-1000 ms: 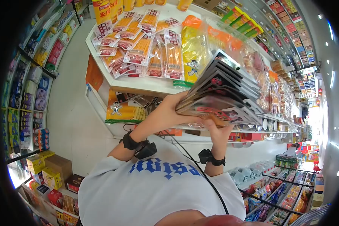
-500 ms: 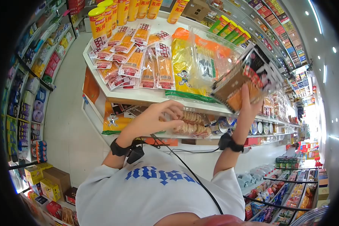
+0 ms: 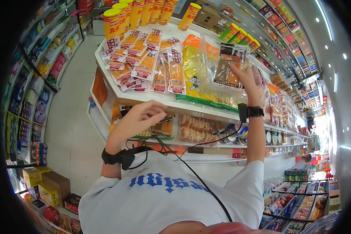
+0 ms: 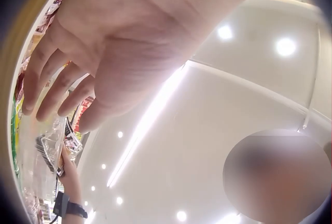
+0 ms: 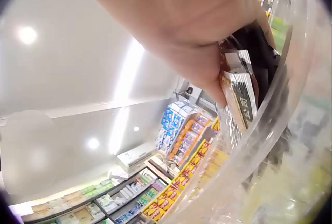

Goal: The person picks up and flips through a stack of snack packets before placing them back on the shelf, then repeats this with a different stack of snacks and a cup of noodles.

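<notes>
The flat, shiny black packets with brown food showing are up and away to the right of the left hand. The right hand is much nearer, because it is holding them. Their long side points mostly away from the person, and the right hand has them by the side and low corner. Its thumb is on the front and its fingers go behind, so it is pinched tight. I cannot tell how many packets there are. A bendy, see-through plastic rim is right beside that hand. The left hand is well apart, by the near edge of the white desk. Its fingers are loosely bent, holding nothing.
</notes>
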Demonstrator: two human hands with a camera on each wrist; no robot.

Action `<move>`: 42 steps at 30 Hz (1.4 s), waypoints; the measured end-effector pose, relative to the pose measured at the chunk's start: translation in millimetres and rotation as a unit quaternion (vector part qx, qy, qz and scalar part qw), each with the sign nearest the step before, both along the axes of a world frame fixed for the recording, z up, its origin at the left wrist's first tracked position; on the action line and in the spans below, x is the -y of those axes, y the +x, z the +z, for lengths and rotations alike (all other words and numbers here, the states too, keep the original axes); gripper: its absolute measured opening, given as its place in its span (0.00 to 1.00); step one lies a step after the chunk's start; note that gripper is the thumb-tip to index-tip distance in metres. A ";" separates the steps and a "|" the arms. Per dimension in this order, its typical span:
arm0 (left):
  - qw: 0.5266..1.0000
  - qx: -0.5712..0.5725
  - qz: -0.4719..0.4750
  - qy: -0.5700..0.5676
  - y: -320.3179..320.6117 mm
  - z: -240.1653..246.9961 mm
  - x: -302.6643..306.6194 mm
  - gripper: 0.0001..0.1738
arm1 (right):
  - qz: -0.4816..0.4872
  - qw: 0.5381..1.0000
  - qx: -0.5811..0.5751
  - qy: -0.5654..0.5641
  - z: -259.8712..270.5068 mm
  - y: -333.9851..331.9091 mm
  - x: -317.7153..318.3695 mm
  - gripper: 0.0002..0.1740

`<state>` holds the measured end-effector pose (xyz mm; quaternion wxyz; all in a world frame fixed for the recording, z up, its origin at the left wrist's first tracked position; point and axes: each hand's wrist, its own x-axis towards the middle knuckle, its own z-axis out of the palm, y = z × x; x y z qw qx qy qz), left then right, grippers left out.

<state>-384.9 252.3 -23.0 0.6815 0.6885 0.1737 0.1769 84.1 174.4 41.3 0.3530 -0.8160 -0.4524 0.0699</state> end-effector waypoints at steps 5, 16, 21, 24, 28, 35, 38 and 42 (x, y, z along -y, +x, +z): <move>0.999 0.016 0.022 -0.025 -11.3 -5.6 -2.3 0.19 | 0.050 0.996 -0.027 -0.071 -28.0 3.2 -29.3 0.40; 0.998 -0.007 0.055 -0.017 -23.5 -23.4 -8.4 0.20 | 0.131 0.969 0.158 -0.135 -35.0 -9.8 -30.9 0.48; 0.996 -0.042 0.075 -0.022 -34.0 -32.3 -16.1 0.19 | 0.046 0.981 0.079 -0.168 -29.7 5.2 -20.5 0.42; 0.992 -0.107 0.044 -0.047 -41.5 -40.9 -24.7 0.18 | 0.096 0.987 0.055 -0.120 -43.2 11.4 -7.9 0.33; 0.986 -0.144 -0.059 -0.053 -42.8 -78.6 -42.2 0.19 | 0.159 0.949 0.131 -0.240 -53.7 19.2 -8.8 0.30; 0.970 -0.176 0.043 -0.161 -39.4 -142.7 -69.8 0.23 | 0.176 0.967 0.089 -0.163 -41.5 19.8 1.5 0.23; 0.944 -0.123 0.163 -0.260 -53.9 -172.1 -78.2 0.21 | 0.059 0.990 0.106 0.076 -3.2 -54.7 45.4 0.23; 0.915 -0.054 0.294 -0.269 -75.3 -223.7 -86.8 0.19 | 0.013 0.980 0.044 0.195 -1.8 -128.8 122.7 0.14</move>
